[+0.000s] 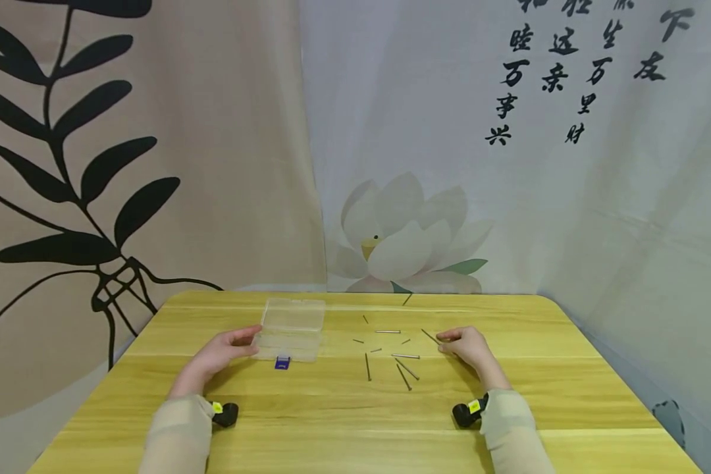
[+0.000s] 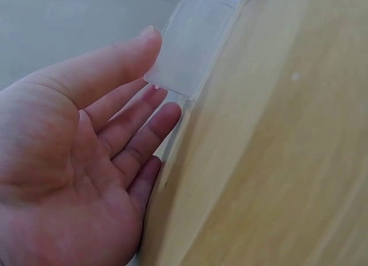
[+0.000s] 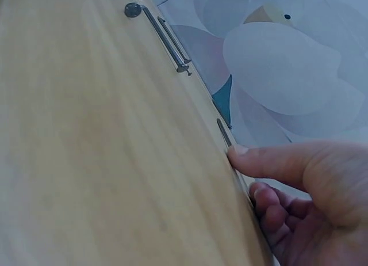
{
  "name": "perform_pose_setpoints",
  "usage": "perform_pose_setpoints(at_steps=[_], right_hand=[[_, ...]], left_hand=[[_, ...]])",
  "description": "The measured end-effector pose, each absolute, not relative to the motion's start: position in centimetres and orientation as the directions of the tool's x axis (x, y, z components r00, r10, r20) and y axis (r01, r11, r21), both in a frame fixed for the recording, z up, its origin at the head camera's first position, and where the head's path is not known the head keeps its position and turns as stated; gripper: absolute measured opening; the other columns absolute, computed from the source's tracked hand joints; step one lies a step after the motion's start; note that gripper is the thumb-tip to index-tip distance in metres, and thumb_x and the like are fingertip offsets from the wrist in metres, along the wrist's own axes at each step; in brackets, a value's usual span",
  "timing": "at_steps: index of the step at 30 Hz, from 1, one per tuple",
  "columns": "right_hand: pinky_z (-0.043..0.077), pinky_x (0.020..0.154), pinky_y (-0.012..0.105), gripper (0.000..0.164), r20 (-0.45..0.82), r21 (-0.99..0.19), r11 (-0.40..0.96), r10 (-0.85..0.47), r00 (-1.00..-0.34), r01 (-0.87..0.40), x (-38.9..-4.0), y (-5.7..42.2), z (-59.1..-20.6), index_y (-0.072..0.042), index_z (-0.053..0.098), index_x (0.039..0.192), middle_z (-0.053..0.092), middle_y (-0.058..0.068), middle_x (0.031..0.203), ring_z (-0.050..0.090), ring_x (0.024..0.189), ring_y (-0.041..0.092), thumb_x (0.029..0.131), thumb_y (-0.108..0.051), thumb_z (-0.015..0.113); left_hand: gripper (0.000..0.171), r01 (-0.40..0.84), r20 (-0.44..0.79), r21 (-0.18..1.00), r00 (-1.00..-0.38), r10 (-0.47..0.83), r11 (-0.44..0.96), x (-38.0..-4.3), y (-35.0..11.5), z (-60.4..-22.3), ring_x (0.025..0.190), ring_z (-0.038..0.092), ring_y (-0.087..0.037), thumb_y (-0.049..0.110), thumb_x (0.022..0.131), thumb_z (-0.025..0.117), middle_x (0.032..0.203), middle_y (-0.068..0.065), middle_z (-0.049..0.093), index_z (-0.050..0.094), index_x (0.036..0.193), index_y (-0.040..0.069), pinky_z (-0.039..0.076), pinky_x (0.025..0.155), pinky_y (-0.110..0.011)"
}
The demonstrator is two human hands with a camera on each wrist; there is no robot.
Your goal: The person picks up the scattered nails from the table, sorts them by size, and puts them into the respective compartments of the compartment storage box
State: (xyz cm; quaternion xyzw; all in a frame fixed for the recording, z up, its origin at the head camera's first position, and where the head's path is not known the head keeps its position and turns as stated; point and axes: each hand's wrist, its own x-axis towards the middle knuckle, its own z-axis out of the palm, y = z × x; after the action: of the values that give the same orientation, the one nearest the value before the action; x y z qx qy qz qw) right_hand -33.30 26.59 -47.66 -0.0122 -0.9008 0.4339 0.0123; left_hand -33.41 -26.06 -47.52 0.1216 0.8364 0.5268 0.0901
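A clear plastic box (image 1: 289, 342) lies with its lid (image 1: 293, 315) raised toward the back; a blue latch (image 1: 282, 363) sits on its near edge. My left hand (image 1: 230, 347) grips the box's left end, thumb and fingertips at its side, and in the left wrist view the thumb overlaps the clear wall (image 2: 190, 53). On the right, my right hand (image 1: 468, 345) pinches a long nail (image 1: 429, 336) between thumb and fingers, low over the wood. Its far end points left and away; the right wrist view shows part of this nail (image 3: 223, 132), the rest hidden by the fingers.
Several loose nails, long and short, are scattered between box and right hand, among them an upright-lying one (image 1: 368, 367) and a crosswise one (image 1: 405, 356). Another thin dark piece (image 1: 407, 299) lies by the back edge. The wooden table (image 1: 332, 421) meets a printed curtain (image 1: 261, 164).
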Motion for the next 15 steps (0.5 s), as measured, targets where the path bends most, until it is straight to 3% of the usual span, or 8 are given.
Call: perform_pose_setpoints(at_steps=[15], right_hand=[[0.048, 0.091, 0.049, 0.020, 0.017, -0.783, 0.622, 0.045, -0.999, 0.014, -33.46, 26.60, -47.97, -0.003, 0.076, 0.102, 0.070, 0.016, 0.107, 0.060, 0.106, 0.037, 0.083, -0.008, 0.075]], left_hand=[[0.069, 0.073, -0.058, 0.888, -0.962, 0.269, 0.454, -33.71, -25.93, -47.75, 0.135, 0.031, -0.044, 0.025, 0.092, 0.068, 0.149, -0.026, 0.034, 0.035, 0.150, 0.005, 0.027, 0.108, -0.060]])
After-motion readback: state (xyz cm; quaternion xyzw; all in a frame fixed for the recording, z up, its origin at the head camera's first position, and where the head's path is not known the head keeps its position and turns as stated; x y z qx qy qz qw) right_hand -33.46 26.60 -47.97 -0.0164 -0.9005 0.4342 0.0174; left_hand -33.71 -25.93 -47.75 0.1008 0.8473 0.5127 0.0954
